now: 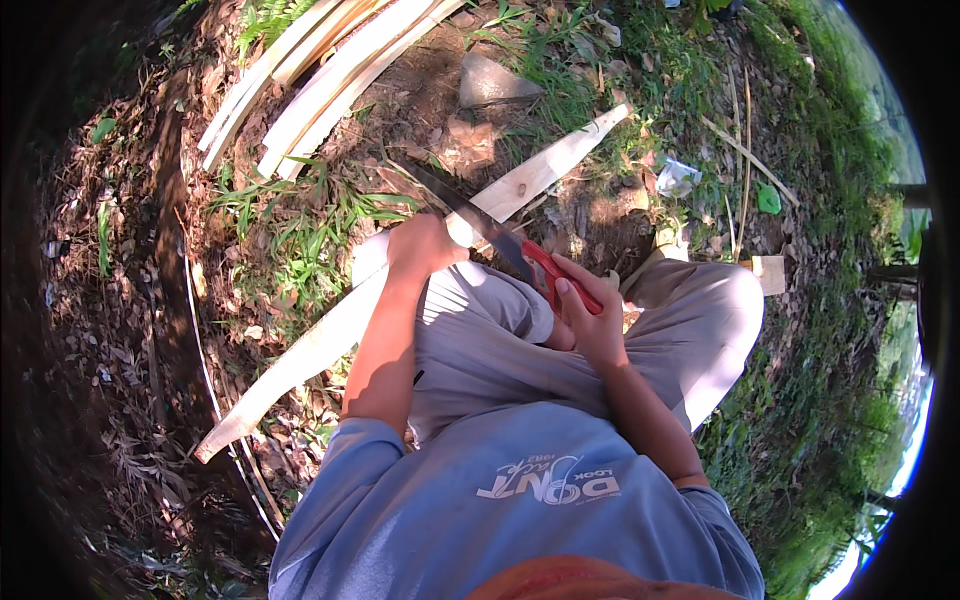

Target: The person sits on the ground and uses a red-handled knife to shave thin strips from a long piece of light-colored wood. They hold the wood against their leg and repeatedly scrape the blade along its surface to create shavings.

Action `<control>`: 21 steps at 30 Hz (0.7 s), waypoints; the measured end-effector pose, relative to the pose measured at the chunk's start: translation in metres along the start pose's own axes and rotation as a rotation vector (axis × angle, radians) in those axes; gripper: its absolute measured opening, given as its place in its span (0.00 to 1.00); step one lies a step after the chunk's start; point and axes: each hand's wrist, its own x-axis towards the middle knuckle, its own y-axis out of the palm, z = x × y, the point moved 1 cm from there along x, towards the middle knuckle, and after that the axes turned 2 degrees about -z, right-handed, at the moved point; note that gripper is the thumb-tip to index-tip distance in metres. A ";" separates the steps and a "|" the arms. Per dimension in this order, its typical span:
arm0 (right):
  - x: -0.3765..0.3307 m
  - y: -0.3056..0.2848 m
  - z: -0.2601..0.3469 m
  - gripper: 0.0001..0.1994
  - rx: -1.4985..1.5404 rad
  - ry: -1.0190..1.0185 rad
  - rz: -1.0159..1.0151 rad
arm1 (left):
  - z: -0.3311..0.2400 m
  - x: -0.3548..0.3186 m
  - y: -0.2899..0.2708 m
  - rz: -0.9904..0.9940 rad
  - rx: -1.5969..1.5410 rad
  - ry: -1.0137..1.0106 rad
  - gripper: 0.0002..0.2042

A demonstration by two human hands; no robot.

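A long pale wooden plank (530, 182) lies slantwise in front of me, running from the lower left to the upper right. My left hand (424, 246) is closed over its middle, pressing on it near my knee. In my right hand (592, 318) is the red handle of a handsaw (485, 225), with the fingers wrapped round it. The dark blade crosses the plank just right of my left hand, its tip pointing away to the upper left. Whether the teeth sit in a cut cannot be made out. My folded legs in grey trousers (690, 320) are beneath both forearms.
Several long pale boards (340, 90) lie together at the far left. A grey stone (495, 82) sits beyond the plank. To the right are thin sticks (745, 160), a crumpled clear wrapper (677, 178), a green scrap (768, 198) and a small wood block (770, 274). Leaves and grass cover the ground.
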 end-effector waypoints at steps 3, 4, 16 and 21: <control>-0.006 -0.002 0.024 0.19 -0.060 -0.119 0.050 | 0.004 -0.017 -0.020 0.019 0.003 -0.035 0.25; -0.009 -0.003 0.024 0.19 -0.006 -0.077 0.073 | 0.008 -0.025 -0.024 0.008 -0.004 -0.035 0.25; -0.020 0.031 0.037 0.20 0.031 -0.109 0.102 | 0.047 -0.034 -0.006 -0.151 -0.032 -0.003 0.34; -0.011 0.045 0.047 0.20 -0.102 -0.168 0.113 | 0.050 -0.027 -0.015 -0.206 -0.064 -0.062 0.32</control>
